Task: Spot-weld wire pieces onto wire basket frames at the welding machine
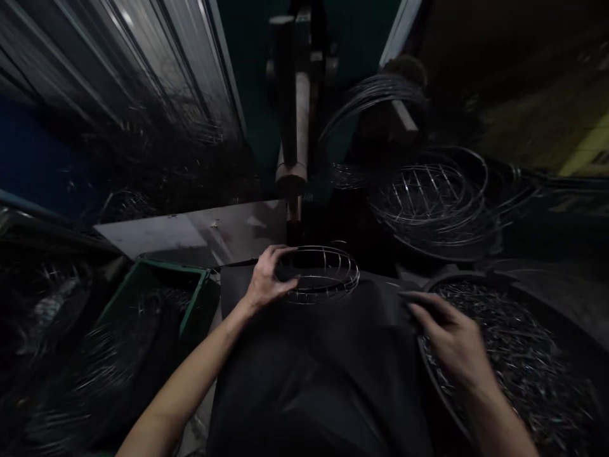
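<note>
My left hand [269, 278] grips the left rim of a round wire cage [352, 273]. The cage has two thin metal hoops joined by short cross wires, and it sits tilted above my lap. Out to the right, my right hand [450, 327] is closed in a pinch, with dark coverings on the fingertips. A short, thin wire [391, 284] shows as a faint bright line at those fingertips; blur hides most of it. Black cloth [314, 362] lies over my lap beneath both hands.
A wide dark basin [504, 336] full of short metal pieces stands beside my right hand. Behind it are stacked wire hoops [428, 197]. A machine with a cylindrical part [292, 171] rises ahead. Left are a pale panel [190, 231] and a green crate [193, 304].
</note>
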`<move>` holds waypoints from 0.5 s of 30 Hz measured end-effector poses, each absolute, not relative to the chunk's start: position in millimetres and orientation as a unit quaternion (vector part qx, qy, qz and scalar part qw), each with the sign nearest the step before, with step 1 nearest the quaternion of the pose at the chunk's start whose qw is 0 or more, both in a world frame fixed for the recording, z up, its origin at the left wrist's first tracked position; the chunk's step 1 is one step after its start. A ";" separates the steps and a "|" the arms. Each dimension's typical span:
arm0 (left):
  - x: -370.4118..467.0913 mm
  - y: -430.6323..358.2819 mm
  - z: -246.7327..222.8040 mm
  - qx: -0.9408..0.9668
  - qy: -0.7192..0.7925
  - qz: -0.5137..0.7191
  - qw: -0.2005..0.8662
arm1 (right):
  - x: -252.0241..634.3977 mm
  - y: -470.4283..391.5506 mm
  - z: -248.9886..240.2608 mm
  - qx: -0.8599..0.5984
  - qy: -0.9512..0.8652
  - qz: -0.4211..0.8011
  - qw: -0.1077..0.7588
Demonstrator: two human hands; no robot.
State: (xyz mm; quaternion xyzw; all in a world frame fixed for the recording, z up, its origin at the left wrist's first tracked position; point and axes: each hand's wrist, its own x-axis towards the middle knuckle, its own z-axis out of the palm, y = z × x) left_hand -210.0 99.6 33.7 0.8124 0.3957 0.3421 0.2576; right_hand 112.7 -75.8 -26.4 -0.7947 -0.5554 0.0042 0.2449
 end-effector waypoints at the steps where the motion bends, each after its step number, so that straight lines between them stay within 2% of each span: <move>1: -206.4 101.6 30.2 0.823 0.388 0.336 0.243 | 93.4 -61.0 -19.9 -0.758 -0.595 0.006 0.269; 4: -201.0 104.1 25.3 0.848 0.372 0.311 0.214 | 36.5 -14.0 1.4 -0.654 -0.699 0.023 0.289; 7: -200.6 100.8 32.4 0.857 0.367 0.305 0.192 | 0.4 20.8 20.6 -0.564 -0.785 -0.015 0.257; 11: -198.5 95.0 40.0 0.854 0.388 0.298 0.175 | -10.5 38.7 33.7 -0.499 -0.834 -0.111 0.209; 15: -193.5 94.9 33.4 0.850 0.401 0.290 0.182 | -4.0 42.0 36.5 -0.464 -0.845 -0.147 0.222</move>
